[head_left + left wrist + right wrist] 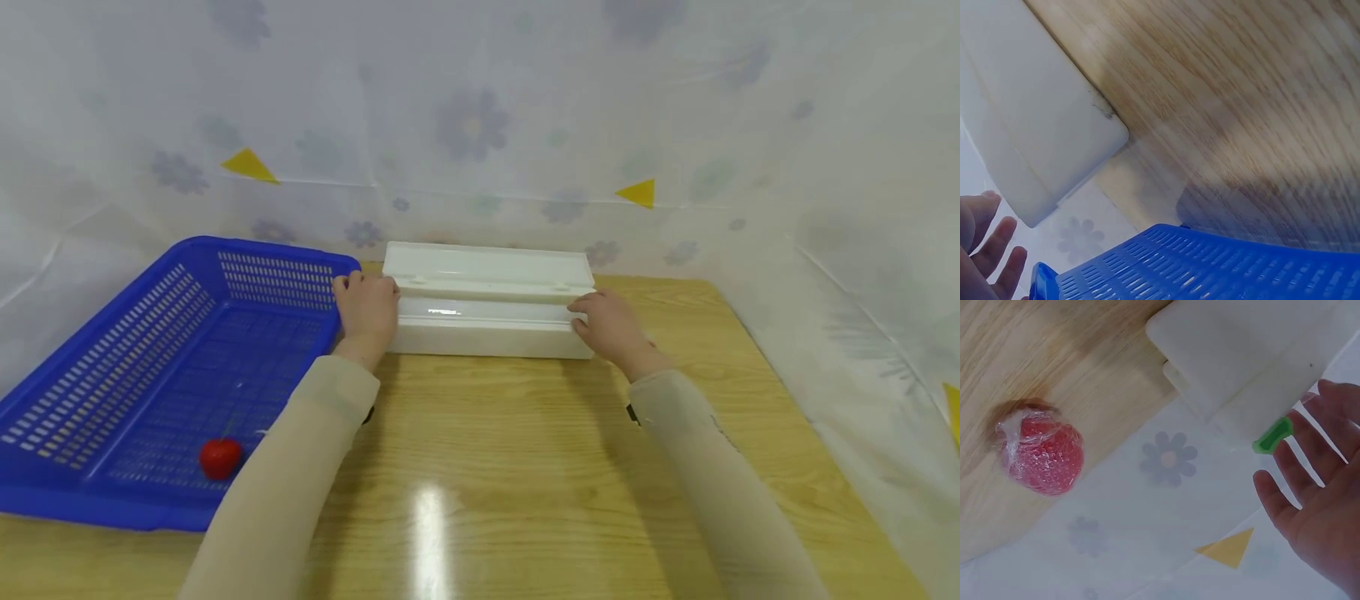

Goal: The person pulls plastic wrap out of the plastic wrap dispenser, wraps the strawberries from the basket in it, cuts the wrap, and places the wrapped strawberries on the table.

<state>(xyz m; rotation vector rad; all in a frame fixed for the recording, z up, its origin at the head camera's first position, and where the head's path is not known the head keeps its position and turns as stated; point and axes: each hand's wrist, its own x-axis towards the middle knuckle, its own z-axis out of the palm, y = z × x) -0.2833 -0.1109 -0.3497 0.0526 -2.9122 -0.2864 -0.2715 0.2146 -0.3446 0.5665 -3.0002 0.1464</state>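
Observation:
A long white lidded box [491, 337], like a cling film dispenser, lies across the table with its lid [487, 262] raised at the back. At its left end is my left hand [365, 307], fingertips right at the box's edge; in the left wrist view the fingers [999, 244] are loosely bent. My right hand [609, 327] touches the right end with thumb and index finger at the rim. In the right wrist view its other fingers [1300, 481] spread beside a small green piece [1274, 435] on the box. A glossy strip runs between both hands.
A blue slotted basket [90, 496] stands at the left, close to my left hand, with a red round fruit [221, 459] in it. Right of the box, a red fruit in clear film [1044, 453] rests on the wooden table [495, 467]. A flowered sheet [480, 125] hangs behind.

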